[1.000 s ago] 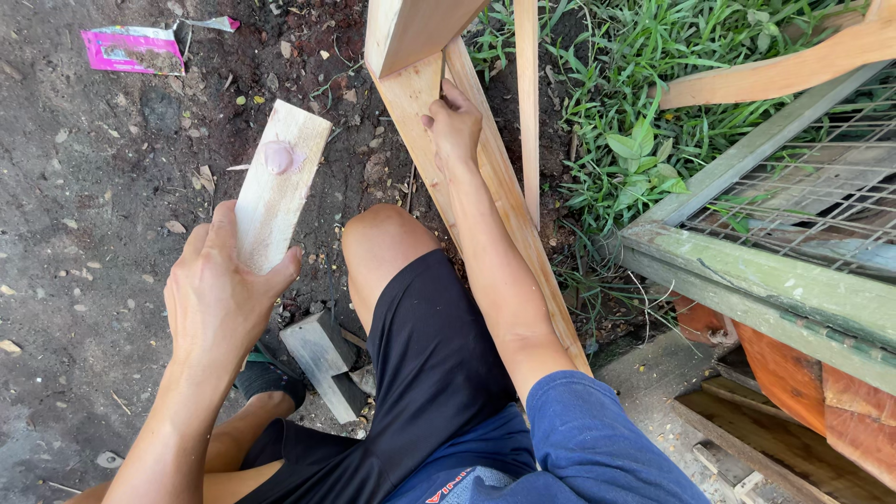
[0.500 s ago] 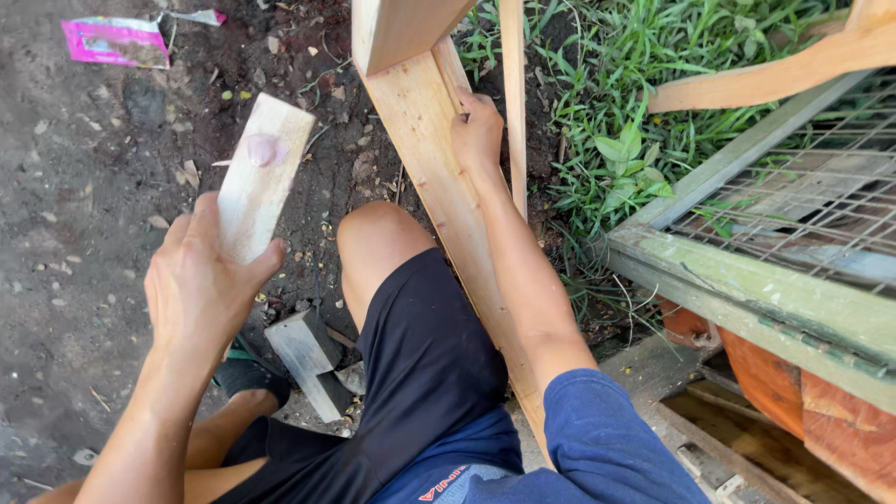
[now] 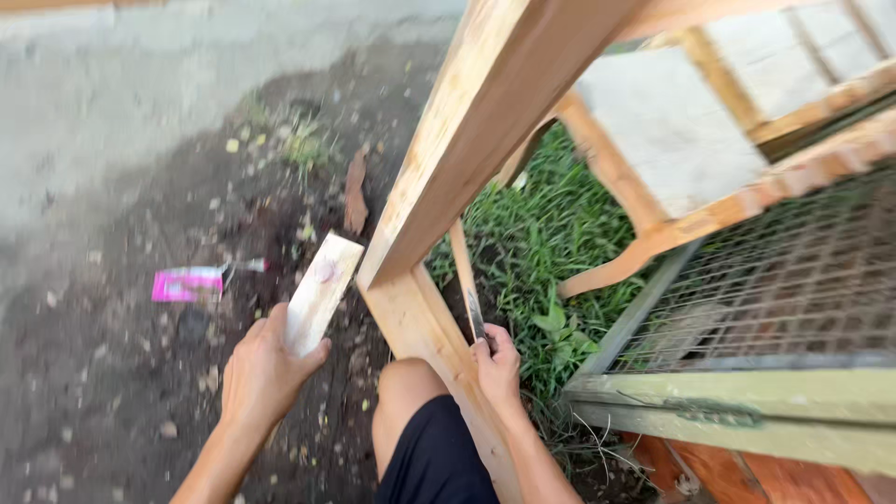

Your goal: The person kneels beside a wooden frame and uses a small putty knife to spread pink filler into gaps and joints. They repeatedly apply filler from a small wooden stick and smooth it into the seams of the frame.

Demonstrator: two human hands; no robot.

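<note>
The left hand [image 3: 264,373] had its fingers clamped on a short wooden block [image 3: 320,292] at lower centre, long axis tilting up-right toward the slanted timber frame [image 3: 467,159], which the right hand [image 3: 497,366] gripped nearer

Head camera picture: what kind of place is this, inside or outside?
Outside, probably a backyard work spot: bare dirt ground, green grass, and a wire-mesh cage beside a wooden frame.

Your left hand [image 3: 264,371] sits at seven o'clock, forearm rising from the bottom edge, fingers curled in a closed grip. Your right hand [image 3: 497,367] sits at six o'clock, fingers clasped, forearm angling down-right.
</note>
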